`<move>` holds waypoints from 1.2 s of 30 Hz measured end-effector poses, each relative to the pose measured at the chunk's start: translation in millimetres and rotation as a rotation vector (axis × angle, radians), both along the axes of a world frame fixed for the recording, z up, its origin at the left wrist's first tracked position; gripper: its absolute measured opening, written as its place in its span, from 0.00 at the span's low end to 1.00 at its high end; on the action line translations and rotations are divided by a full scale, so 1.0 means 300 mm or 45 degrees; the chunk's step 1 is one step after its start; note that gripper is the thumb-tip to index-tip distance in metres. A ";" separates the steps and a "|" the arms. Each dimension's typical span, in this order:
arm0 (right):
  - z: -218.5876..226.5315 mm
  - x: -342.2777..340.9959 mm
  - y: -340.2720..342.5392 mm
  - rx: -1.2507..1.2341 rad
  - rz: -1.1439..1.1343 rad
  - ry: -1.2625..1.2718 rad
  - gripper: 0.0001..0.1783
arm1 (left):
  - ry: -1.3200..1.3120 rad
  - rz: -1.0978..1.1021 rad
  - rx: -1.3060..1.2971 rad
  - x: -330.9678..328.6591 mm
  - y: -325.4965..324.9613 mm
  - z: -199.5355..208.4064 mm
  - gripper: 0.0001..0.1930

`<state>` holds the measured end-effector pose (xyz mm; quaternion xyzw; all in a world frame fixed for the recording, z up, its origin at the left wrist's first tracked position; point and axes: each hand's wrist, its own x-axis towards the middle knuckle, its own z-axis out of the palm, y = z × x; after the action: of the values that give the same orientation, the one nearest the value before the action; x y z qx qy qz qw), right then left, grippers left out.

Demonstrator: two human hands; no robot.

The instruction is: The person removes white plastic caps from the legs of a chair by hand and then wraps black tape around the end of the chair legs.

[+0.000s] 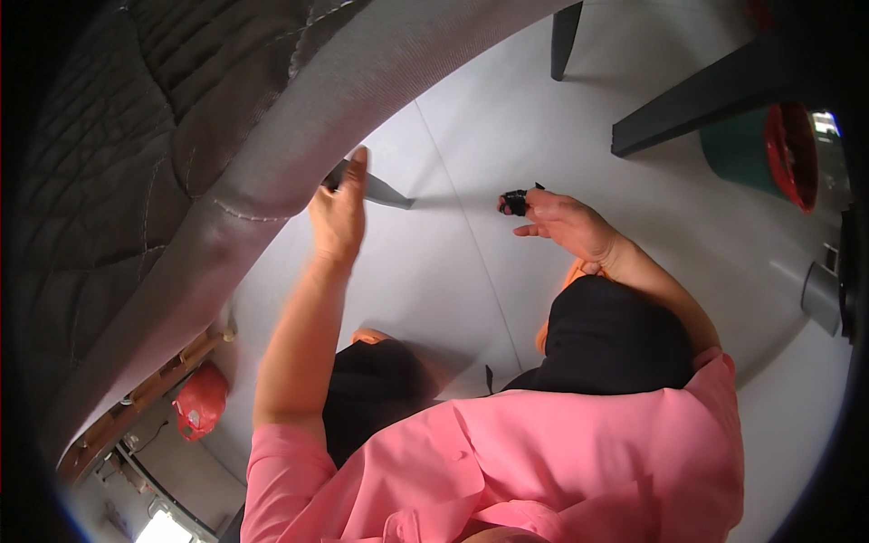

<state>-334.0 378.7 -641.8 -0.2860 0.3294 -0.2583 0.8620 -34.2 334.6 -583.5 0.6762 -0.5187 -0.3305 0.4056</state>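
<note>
My left hand (340, 215) is at the lower edge of a large grey quilted cover (272, 154), thumb up and the other fingers mostly hidden. Just behind this hand a tapered dark grey leg (389, 193) juts out; whether my fingers grip it or the cover edge cannot be made out. My right hand (570, 222) is held over the floor beside my right knee, its fingers bent. Around or in those fingers is a small black object (514, 202), its kind unclear, while the thumb stands apart from it.
Dark tapered furniture legs (688, 100) stand at the upper right, beside a green bucket-like container (738, 149) with a red rim or lining. A grey cylinder (821, 294) is at the far right. At lower left, a red plastic bag (200, 401) hangs near a wooden rail (172, 376).
</note>
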 end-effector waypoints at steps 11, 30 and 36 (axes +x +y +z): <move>-0.072 0.155 0.042 0.137 0.346 -0.261 0.30 | -0.031 -0.331 0.573 -0.275 0.308 -0.224 0.20; 0.107 0.109 0.012 -0.925 0.850 0.706 0.29 | 0.505 -0.423 0.900 -0.239 0.157 -0.252 0.08; 0.189 0.080 -0.050 -1.107 1.086 0.899 0.30 | 0.820 -0.432 0.972 -0.284 0.139 -0.176 0.12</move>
<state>-309.9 363.8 -585.1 -0.7756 0.3155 0.1025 0.5370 -119.4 376.4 -636.3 0.5465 -0.3126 -0.7480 0.2102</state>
